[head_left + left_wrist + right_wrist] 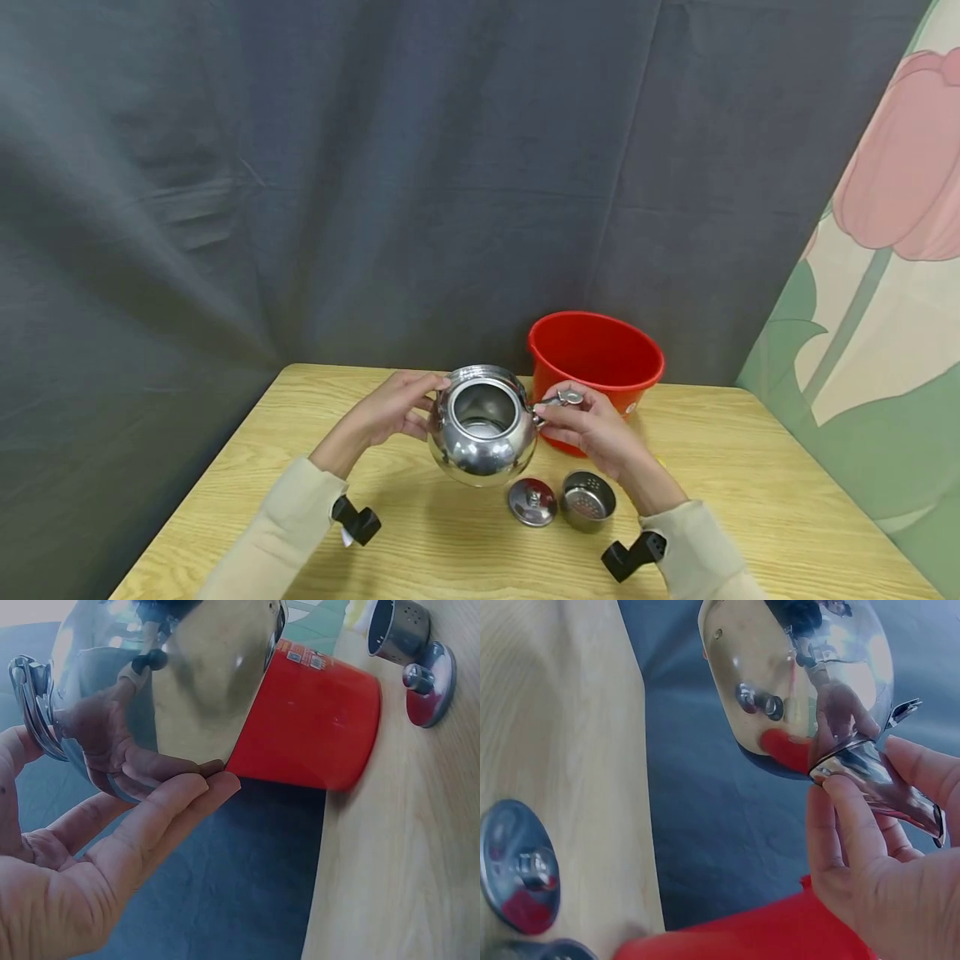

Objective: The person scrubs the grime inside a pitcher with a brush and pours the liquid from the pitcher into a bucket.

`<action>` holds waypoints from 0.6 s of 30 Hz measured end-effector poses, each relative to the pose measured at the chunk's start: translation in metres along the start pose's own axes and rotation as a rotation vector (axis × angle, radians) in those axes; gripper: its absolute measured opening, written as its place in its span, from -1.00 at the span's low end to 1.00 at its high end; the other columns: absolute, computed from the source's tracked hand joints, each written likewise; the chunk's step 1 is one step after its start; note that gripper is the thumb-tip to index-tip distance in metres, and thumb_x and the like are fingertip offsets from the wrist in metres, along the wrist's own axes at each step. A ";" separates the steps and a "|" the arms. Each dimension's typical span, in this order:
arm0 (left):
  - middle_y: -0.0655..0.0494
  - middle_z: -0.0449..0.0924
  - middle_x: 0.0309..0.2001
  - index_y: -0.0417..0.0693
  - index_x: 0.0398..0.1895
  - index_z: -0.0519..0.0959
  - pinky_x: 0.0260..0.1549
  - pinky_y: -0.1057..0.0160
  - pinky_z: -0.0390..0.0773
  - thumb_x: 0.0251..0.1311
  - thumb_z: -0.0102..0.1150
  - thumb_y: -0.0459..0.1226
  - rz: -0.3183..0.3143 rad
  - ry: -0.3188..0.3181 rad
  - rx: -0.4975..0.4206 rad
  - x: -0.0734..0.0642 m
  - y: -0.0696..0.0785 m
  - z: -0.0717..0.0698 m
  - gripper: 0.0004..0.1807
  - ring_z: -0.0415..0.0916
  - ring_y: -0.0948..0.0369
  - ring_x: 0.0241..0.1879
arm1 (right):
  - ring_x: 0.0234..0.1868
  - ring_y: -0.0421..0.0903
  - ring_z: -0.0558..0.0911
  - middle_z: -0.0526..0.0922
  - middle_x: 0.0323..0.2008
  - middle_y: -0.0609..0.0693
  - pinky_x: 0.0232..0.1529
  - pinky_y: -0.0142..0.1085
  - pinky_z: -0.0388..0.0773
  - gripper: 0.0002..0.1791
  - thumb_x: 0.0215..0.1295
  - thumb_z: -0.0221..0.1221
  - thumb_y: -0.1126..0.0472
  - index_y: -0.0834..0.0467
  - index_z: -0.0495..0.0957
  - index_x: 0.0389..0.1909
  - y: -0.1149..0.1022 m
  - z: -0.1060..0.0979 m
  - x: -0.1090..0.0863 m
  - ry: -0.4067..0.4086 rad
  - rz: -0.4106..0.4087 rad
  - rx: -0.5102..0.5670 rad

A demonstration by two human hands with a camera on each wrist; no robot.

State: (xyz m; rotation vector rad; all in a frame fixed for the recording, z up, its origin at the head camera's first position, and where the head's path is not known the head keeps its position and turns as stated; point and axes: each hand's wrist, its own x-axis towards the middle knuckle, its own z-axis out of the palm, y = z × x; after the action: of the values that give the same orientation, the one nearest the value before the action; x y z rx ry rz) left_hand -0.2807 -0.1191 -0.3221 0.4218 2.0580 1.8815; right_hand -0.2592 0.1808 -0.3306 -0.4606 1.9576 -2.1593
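A shiny steel teapot (483, 450) is held up over the table, its lidless round mouth tipped toward the head camera. My left hand (397, 408) holds its left side, thumb near the top rim; in the left wrist view, long fingers (169, 802) lie along the polished body. On the other side my right hand (592, 429) pinches the short spout (866, 776) between thumb and fingers. Below the teapot, a round lid with a knob (532, 502) lies on the table, and right beside it stands a steel strainer cup (588, 502) with a perforated bottom.
A red bucket (543, 375) stands at the back of the wooden table (750, 483), behind my right hand. A dark grey curtain (450, 183) hangs behind the table's far edge. Tulip-patterned wall covering (862, 333) rises along the right side.
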 end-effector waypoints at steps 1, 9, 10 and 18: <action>-0.12 0.52 -0.28 -0.34 0.05 0.51 -0.51 0.21 0.66 0.27 0.05 -0.07 -0.002 0.002 -0.003 -0.001 -0.002 -0.001 -0.49 0.60 0.11 -0.55 | -0.15 -0.03 0.64 0.65 -0.20 0.01 0.01 -0.12 0.57 -0.90 0.29 0.18 0.35 0.09 0.52 -0.26 0.001 0.001 0.000 0.000 0.006 -0.001; -0.08 0.52 -0.35 -0.32 -0.12 0.56 -0.53 0.25 0.65 0.26 0.07 -0.09 -0.023 0.040 -0.010 -0.012 -0.022 -0.005 -0.58 0.58 0.16 -0.59 | -0.20 -0.05 0.65 0.67 -0.26 0.00 -0.02 -0.16 0.59 -0.92 0.27 0.21 0.33 0.11 0.55 -0.26 0.018 0.011 0.003 -0.001 0.050 0.019; -0.07 0.52 -0.36 -0.32 -0.13 0.56 -0.53 0.25 0.65 0.26 0.06 -0.09 -0.026 0.044 -0.011 -0.013 -0.025 -0.006 -0.59 0.58 0.16 -0.59 | -0.21 -0.05 0.65 0.67 -0.27 0.00 -0.02 -0.17 0.60 -0.92 0.27 0.22 0.33 0.12 0.56 -0.27 0.021 0.012 0.004 0.003 0.056 0.023; -0.04 0.54 -0.39 -0.30 -0.15 0.57 -0.52 0.26 0.65 0.25 0.07 -0.13 -0.052 0.068 -0.039 -0.019 -0.050 -0.009 -0.63 0.58 0.18 -0.58 | -0.29 -0.06 0.66 0.68 -0.29 0.02 -0.06 -0.17 0.62 -0.91 0.25 0.23 0.35 0.16 0.54 -0.26 0.043 0.019 0.006 0.033 0.111 0.061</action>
State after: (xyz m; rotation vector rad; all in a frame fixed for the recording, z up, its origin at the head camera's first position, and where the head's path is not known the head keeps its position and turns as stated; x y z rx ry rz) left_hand -0.2674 -0.1392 -0.3702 0.2958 2.0509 1.9265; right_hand -0.2611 0.1563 -0.3712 -0.3016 1.8802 -2.1635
